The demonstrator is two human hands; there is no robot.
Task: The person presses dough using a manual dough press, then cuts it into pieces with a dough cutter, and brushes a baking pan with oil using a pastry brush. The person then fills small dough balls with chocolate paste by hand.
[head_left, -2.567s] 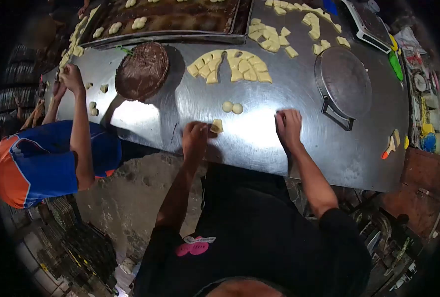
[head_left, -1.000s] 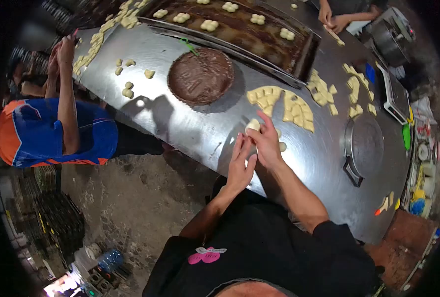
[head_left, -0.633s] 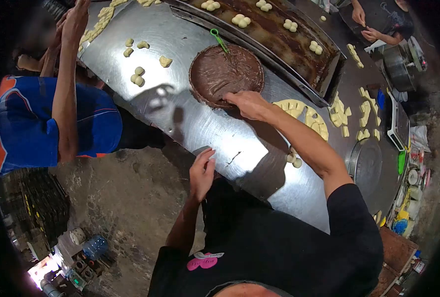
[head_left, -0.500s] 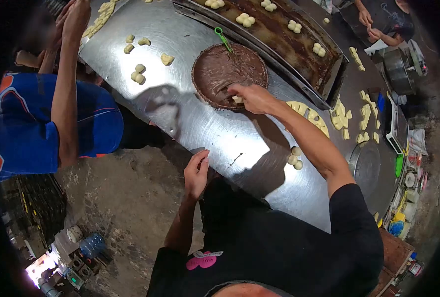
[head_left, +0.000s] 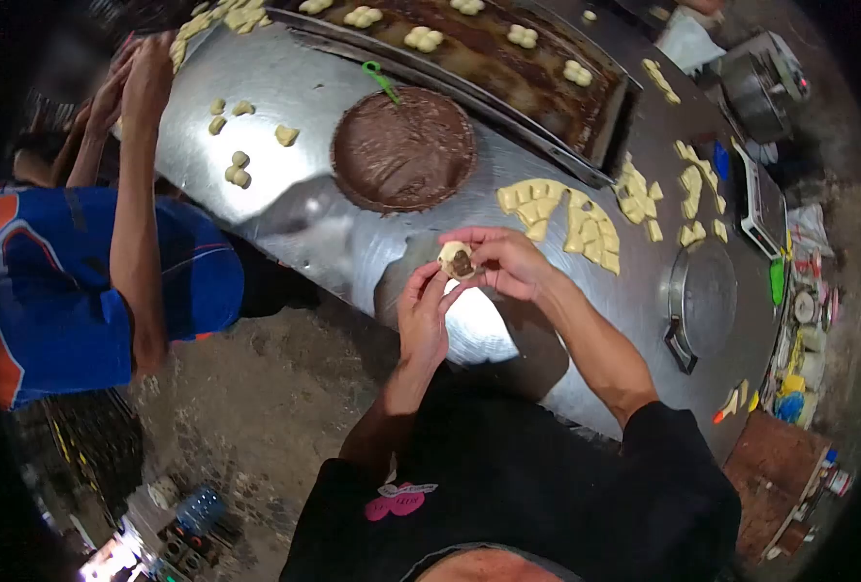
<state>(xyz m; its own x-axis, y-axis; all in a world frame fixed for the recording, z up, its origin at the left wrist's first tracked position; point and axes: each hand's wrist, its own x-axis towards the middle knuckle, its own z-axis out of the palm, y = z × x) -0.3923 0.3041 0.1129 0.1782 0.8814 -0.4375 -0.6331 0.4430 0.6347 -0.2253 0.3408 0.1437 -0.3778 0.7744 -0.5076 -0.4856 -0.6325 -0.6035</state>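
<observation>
1. Dough (head_left: 446,254) in hand: a small pale round, held above the steel table (head_left: 300,97), btwn the worker's torso & the bowl (head_left: 384,207).
2. L hand (head_left: 424,312) comes in from below, a bit L of the round; thumb & fingertips close together, pinching its near edge.
3. R hand (head_left: 514,266) comes in from the R; thumb on the near side, fingers bent over the far rim, clamped on the same round. Exact contact of ea. fingertip: can't tell.
4. Neither hand is nearer: both touch, so the piece sits dead btwn the two sets of fingertips. Roughly circular, no clear long axis.
5. Brown dab (head_left: 462,263) lies on the face turned to the camera, approx. mid-round, slightly toward the R fingers; pale rim shows around it, esp. on the L.
6. Bowl, w/ brown paste (head_left: 401,160) & green tool (head_left: 376,73), is beyond the hands & to the L, apart from both.
7. Cut slabs (head_left: 590,231) lie beyond R hand, to its R; tray (head_left: 508,70) w/ dough clusters farther back.
</observation>
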